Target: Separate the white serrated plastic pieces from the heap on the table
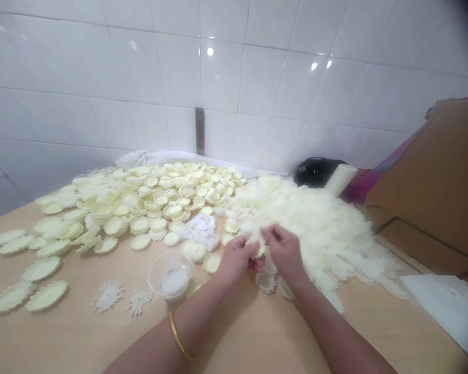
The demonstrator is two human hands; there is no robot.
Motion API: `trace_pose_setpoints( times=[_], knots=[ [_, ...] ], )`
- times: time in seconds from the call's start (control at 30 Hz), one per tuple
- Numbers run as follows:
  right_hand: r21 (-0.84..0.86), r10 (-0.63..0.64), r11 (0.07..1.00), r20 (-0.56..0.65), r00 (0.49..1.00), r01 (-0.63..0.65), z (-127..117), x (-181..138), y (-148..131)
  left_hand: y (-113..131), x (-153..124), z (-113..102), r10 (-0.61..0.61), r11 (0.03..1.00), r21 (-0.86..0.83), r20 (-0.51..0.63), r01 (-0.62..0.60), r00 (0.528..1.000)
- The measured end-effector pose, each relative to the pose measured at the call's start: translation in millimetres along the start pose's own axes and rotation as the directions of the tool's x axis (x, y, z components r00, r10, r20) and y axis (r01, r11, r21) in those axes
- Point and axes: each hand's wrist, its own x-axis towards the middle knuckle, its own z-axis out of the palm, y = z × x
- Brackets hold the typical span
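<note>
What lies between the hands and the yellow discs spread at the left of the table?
The left hand and right hand pinch a white toothed piece. Toward the yellow discs, a clear cup and a crumpled white cloth sit on the table in that path.

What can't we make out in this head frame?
Head view: pale toothed plastic piece mostly hidden by left hand and right hand pinching it.
Black rounded object at wall: partly behind white cylinder, too blurred to identify.
White sheet: cut off by right edge.
Clear plastic cup: contents blurred.
</note>
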Motion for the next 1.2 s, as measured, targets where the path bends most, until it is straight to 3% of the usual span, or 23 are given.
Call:
trace_pose_setpoints(
  times=[0.1, 0.17, 0.3, 0.43, 0.6, 0.83, 1.07, 1.2],
  knots=[
    [-0.144, -0.013, 0.989, -0.258, 0.966, -0.025, -12.0, 12.0, 13.8, 0.1, -1.9, 0.3, -0.069, 0.998, -0.008, -0.066, 0.069, 0.995],
    [-0.303, -0.123, 0.953, -0.314, 0.942, 0.024, -17.6, 19.4, 24.7, -0.9, -1.9, 0.1, -0.09, 0.996, -0.033, -0.069, 0.088, 0.994],
    [-0.515, -0.341, 0.837, -0.223, 0.913, 0.187, -16.5, 21.8, 32.1, -3.3, -0.2, -0.6, -0.083, 0.995, -0.063, -0.015, 0.082, 0.996],
    [-0.513, -0.438, 0.811, -0.213, 0.874, 0.281, -12.8, 15.2, 21.5, -2.7, 0.0, -1.8, -0.044, 0.999, -0.015, -0.05, 0.043, 0.998],
    [-0.469, -0.382, 0.837, -0.132, 0.915, 0.282, -14.8, 12.2, 14.3, -2.0, 0.2, -3.2, 0.024, 0.997, 0.078, -0.078, -0.017, 0.997],
    [-0.276, -0.156, 0.955, -0.143, 0.977, 0.112, -16.4, 11.5, 9.5, -7.1, 1.3, -4.8, 0.057, 0.983, 0.182, -0.141, -0.03, 0.988],
    [-0.528, -0.356, 0.798, -0.025, 0.934, 0.29, -11.1, 12.8, 19.2, -5.6, 1.9, -4.9, -0.048, 0.993, 0.109, -0.059, 0.055, 0.997],
    [-0.455, -0.369, 0.829, -0.01, 0.929, 0.324, -10.8, 10.3, 14.4, -5.5, 1.3, -4.2, -0.032, 0.996, 0.081, -0.068, 0.038, 0.997]
  ],
)
